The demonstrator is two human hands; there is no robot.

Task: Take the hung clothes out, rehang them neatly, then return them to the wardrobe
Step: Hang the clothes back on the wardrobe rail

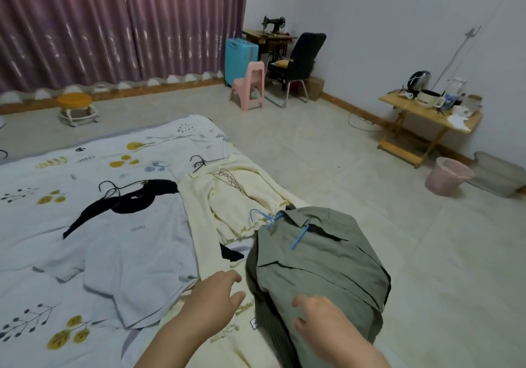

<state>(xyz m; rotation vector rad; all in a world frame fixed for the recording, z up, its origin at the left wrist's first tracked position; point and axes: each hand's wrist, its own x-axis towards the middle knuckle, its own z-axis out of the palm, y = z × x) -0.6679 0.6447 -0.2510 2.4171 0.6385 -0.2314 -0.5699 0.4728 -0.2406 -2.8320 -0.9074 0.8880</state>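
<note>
Three garments lie on the bed (42, 254). An olive green shirt (321, 256) on a blue hanger (299, 235) lies at the bed's right edge. A cream top (242, 197) on a thin wire hanger sits beside it. A pale grey T-shirt (128, 242) with a black collar lies to the left on a black hanger (109, 187). My right hand (321, 319) rests on the green shirt's lower part, fingers loosely bent. My left hand (216, 293) hovers open just left of the shirt, above the cream fabric.
Tiled floor spreads to the right of the bed. A pink bin (448, 175), a folding wooden table (427, 114) with kitchenware, a black chair (301, 63), a pink stool (249, 86) and a blue case (240, 54) stand along the walls. Purple curtains hang at the back.
</note>
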